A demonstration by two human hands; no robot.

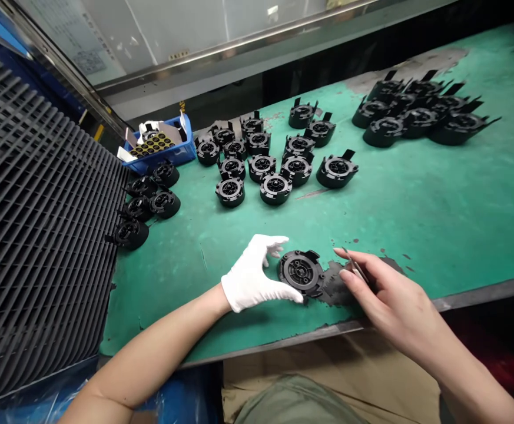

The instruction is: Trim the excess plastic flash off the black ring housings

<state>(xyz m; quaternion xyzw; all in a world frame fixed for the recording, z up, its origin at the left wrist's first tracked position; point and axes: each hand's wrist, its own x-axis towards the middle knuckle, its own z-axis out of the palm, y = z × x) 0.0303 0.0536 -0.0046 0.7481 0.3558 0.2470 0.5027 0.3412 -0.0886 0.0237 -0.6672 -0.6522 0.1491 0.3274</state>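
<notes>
My left hand point(261, 274), in a white glove, curves in a C around the left side of a round black plastic part point(301, 271). The fingers are spread, with a gap between palm and part. Its thumb lies along the part's lower edge; whether it presses there I cannot tell. The part rests flat on the green mat, its ribbed hub facing up. To the right, my bare right hand point(384, 288) pinches slim metal tweezers point(356, 266) between thumb and forefinger. The tweezers are apart from the part, and my hand hides their rear end.
Several similar black parts point(275, 188) stand in the middle of the green mat point(186, 253), more point(384, 131) at back right and others point(165, 203) at left. A blue bin point(186, 150) holds round-dotted sheets. Dark slatted stacks point(40, 235) line the left side.
</notes>
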